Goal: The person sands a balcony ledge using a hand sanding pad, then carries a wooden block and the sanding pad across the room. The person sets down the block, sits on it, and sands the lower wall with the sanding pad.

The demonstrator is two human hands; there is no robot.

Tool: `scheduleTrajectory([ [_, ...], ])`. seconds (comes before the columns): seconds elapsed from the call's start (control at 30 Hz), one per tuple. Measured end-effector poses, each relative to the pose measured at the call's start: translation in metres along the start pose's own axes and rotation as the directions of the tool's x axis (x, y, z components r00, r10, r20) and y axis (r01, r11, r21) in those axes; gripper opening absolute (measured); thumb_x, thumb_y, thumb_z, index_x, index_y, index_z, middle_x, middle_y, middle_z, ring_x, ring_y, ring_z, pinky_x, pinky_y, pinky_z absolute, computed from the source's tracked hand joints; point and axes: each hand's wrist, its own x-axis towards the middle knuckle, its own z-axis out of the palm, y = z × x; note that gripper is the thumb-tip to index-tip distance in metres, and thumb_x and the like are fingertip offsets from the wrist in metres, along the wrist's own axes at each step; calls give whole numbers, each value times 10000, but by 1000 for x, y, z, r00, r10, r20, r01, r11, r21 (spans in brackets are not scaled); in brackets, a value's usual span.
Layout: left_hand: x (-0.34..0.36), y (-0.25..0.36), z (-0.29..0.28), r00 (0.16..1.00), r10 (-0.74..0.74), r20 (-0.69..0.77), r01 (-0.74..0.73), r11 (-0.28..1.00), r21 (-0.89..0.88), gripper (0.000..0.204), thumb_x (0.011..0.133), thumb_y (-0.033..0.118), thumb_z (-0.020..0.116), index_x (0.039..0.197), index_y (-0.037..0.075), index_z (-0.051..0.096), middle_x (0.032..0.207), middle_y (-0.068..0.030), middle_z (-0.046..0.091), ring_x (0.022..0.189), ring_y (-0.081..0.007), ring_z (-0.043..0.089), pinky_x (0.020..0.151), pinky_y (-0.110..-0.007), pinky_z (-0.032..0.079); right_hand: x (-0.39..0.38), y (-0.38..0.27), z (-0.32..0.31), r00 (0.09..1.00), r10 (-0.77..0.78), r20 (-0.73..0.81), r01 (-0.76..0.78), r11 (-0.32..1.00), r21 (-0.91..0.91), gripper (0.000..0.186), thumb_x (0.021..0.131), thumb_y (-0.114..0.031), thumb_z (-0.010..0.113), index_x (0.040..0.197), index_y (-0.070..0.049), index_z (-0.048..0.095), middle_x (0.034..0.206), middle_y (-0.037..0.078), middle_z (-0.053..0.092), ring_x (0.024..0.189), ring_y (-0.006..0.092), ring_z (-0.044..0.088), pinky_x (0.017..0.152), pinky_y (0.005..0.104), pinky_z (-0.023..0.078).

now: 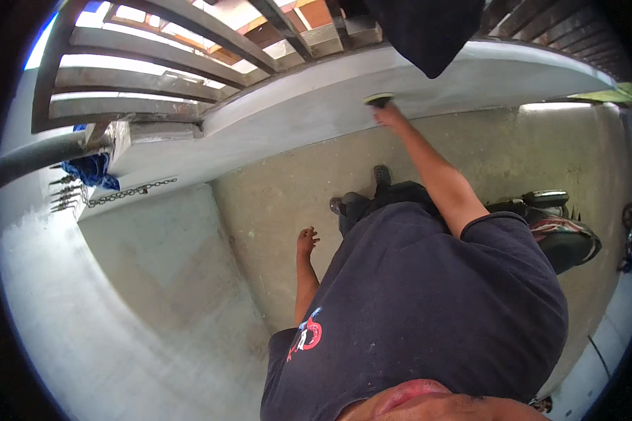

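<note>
My right arm reaches out to the low white-grey wall in front of me. My right hand is closed round a small flat pad with a dark back and a pale yellow-green edge. The pad lies against the wall's face, or very near it; its exact kind is too small to make out. Lower down, my left hand hangs free over the concrete floor, fingers apart, touching nothing.
Metal railings top the wall. A black cloth hangs overhead. At left are a pipe, a blue cloth and a chain. A motorbike stands at my right, behind my arm.
</note>
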Motion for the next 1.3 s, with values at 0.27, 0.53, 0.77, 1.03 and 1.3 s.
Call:
scheduleTrajectory([
  [0.27,-7,0,-4,998,-66,-18,67,996,55,503,975,473,568,1253,54,569,1133,-116,699,816,-184,707,660,-331,494,-27,-30,-9,977,24,210,2,992,-123,311,792,-237,744,959,2,637,904,142,716,763,276,684,671,405,550],
  [0.53,-6,-21,6,999,-40,20,40,998,-46,494,982,469,558,1247,52,578,1106,-118,705,800,-186,709,642,-329,495,-29,75,-158,985,166,-53,-164,780,-604,288,781,-221,699,937,15,647,826,204,691,684,320,694,653,431,551],
  [0.77,-14,-25,9,997,-71,-29,70,997,-44,469,984,457,564,1230,59,586,1073,-98,712,764,-173,706,631,-326,491,-21,95,-220,869,478,-128,-484,875,-15,215,879,-275,672,979,-87,643,801,69,709,637,155,660,525,305,494],
  [1.03,-21,-29,6,997,-56,-51,50,993,-107,485,978,482,563,1224,64,586,1087,-93,706,794,-172,704,636,-327,486,16,47,-130,886,463,2,-462,884,75,267,936,-369,627,1079,-144,618,855,12,706,660,106,645,505,242,449],
  [1.3,-17,-30,19,994,-105,13,106,992,-66,503,984,488,550,1255,65,579,1134,-106,704,800,-179,707,640,-333,489,-27,-65,42,924,188,334,-308,882,357,317,885,-390,728,1077,-150,653,903,4,720,692,80,632,578,231,464],
])
